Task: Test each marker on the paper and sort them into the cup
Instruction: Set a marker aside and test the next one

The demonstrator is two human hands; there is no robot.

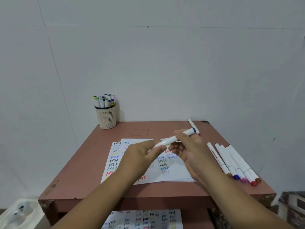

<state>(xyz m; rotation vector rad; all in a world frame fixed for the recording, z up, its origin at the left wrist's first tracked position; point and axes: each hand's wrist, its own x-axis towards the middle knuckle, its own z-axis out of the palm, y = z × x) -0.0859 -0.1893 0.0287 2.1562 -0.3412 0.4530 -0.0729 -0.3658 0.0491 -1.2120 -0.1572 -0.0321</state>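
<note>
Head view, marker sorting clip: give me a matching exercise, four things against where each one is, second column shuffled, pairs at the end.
Things
1. mesh cup
2. blue-ended marker
3. row of five markers
4. test paper

Places
A. lying on the table's right side
B. flat on the table under the hands
C. far left corner of the table
D. held between left hand and right hand

Pairs: 1-C, 2-D, 3-A, 4-B

A reddish-brown table point(85, 162) bears paper sheets point(175, 172), a marker-filled cup point(106, 118), and 6 loose markers point(231, 162).
</note>
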